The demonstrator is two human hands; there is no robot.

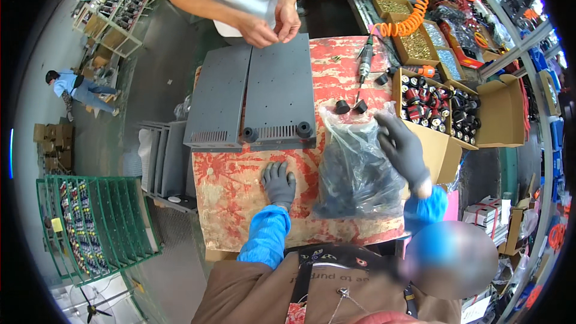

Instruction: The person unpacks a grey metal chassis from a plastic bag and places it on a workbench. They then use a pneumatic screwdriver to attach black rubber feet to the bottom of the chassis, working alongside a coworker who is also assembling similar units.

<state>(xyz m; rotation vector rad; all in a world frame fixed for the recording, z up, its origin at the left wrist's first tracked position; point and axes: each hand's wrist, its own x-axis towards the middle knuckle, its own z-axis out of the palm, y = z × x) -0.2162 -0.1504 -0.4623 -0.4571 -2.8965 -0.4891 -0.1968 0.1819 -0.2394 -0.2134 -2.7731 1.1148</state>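
My left hand (279,185), in a grey glove, lies flat with fingers spread on the worn red tabletop (234,204). My right hand (403,149), gloved too, is at the upper right edge of a clear plastic bag (360,174) of dark parts; its fingers are apart and seem to hold nothing. Beyond the left hand, two grey metal cases (279,87) lie side by side. Two round black feet (304,129) are at the near end of the right case. Loose black feet (342,107) sit beside the tip of a powered screwdriver (365,63).
Across the table, a person's hands (270,27) are close together above the cases. An orange coiled hose (414,23) hangs at the upper right. Cardboard boxes (501,114) hold red and black parts, and screw trays (416,45) stand behind. Grey panels (171,156) lean at the table's left.
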